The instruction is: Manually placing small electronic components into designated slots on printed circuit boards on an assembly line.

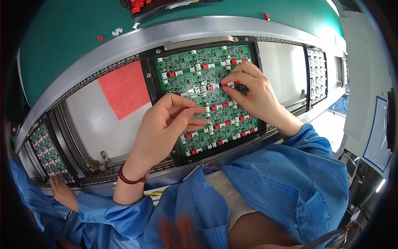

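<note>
A panel of green circuit boards lies in a black frame on the conveyor, set with white and red connectors. My right hand is over its right half, with thumb and forefinger pinched on a small red connector at the board surface. Over the panel's left half is my left hand, its fingers curled and thumb near the forefinger. A trace of red shows between those fingers, but what they hold is mostly hidden.
Metal rails border the conveyor. A red sheet lies left of the panel. Other framed boards stand at the far left and right, a co-worker's hand at the left one. Loose connectors and a dark bin sit beyond.
</note>
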`<state>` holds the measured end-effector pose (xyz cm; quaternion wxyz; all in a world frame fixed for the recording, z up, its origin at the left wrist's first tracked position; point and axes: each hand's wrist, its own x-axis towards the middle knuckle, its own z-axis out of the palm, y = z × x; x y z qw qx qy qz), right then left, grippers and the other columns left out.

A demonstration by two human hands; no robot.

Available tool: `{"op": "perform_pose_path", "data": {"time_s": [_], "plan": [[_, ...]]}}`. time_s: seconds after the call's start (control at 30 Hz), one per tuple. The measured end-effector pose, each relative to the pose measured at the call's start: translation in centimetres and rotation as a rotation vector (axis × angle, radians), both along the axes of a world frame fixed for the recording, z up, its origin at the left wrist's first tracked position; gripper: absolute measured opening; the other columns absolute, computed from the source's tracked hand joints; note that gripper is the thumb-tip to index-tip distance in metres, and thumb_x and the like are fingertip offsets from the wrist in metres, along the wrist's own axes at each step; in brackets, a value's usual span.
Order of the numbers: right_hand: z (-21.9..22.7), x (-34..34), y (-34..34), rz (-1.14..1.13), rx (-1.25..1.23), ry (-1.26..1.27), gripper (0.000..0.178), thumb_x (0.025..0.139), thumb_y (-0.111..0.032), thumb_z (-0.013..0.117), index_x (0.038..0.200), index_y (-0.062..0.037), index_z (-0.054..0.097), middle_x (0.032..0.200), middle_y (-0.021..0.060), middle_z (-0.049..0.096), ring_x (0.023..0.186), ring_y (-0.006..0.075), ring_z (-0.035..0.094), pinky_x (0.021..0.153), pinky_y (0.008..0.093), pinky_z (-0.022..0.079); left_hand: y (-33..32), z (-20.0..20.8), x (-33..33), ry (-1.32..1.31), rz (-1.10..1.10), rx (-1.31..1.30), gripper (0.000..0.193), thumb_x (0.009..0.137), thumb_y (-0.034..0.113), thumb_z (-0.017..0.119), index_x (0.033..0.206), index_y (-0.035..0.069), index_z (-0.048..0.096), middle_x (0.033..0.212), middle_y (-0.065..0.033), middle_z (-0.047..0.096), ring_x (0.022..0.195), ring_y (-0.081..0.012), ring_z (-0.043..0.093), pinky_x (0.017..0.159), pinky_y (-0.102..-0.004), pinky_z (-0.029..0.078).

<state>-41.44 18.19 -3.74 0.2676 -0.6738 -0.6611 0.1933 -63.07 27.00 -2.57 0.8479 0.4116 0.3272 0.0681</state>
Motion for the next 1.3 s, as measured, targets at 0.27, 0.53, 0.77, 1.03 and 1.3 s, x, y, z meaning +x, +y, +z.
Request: {"op": "perform_pose_path", "data": {"time_s": [0.27,0.53,0.77,1.03,1.3], "plan": [[-0.2,-1.0,0.3,0.001,0.027,-0.055,0.016,0.069,-0.003,0.068,0.084,-0.0041,0.064,0.081,0.0072,0.052,0.076,0.0230,0.052,0.066,0.0312,0.044,0.3,-0.1,-0.8,0.103,0.062,0.255,0.013,0.084,0.007,0.057,0.093,-0.003,0.058,0.080,-0.0078,0.061,0.068,-0.0112,0.062,0.061,-0.0205,0.049],[0.7,-1.4,0.3,0.080,0.047,-0.079,0.020,0.069,-0.002,0.068,0.089,-0.0032,0.065,0.076,0.0071,0.051,0.070,0.0189,0.051,0.062,0.0290,0.042,0.6,-0.3,-1.8,0.133,0.062,0.245,0.012,0.081,0.005,0.060,0.091,-0.001,0.059,0.075,-0.0041,0.060,0.059,-0.0075,0.056,0.052,-0.0196,0.046],[1.1,2.7,0.8,-0.490,-0.037,-0.464,0.028,0.083,-0.027,0.059,0.087,0.0002,0.064,0.066,0.0084,0.051,0.057,0.0194,0.049,0.053,0.0291,0.038,1.2,-0.3,-3.0,0.095,0.134,0.332,0.020,0.081,0.005,0.061,0.100,-0.001,0.059,0.077,-0.0050,0.061,0.068,-0.0088,0.059,0.062,-0.0206,0.049],[2.0,5.4,0.9,-0.441,-0.136,-0.344,0.033,0.087,-0.028,0.052,0.080,0.0022,0.062,0.065,0.0132,0.051,0.055,0.0263,0.049,0.052,0.0325,0.037,2.9,2.4,-1.3,0.072,0.235,0.352,0.018,0.087,0.007,0.053,0.103,-0.002,0.057,0.086,-0.0076,0.061,0.075,-0.0119,0.060,0.069,-0.0225,0.050],[4.7,14.3,-0.7,0.019,0.061,-0.509,0.045,0.077,-0.042,0.058,0.069,0.0021,0.060,0.070,0.0114,0.054,0.069,0.0270,0.053,0.066,0.0349,0.043,-0.2,5.9,10.8,0.210,0.457,0.486,0.017,0.085,0.005,0.054,0.101,-0.001,0.057,0.089,-0.0094,0.062,0.073,-0.0122,0.059,0.068,-0.0237,0.048]]}}
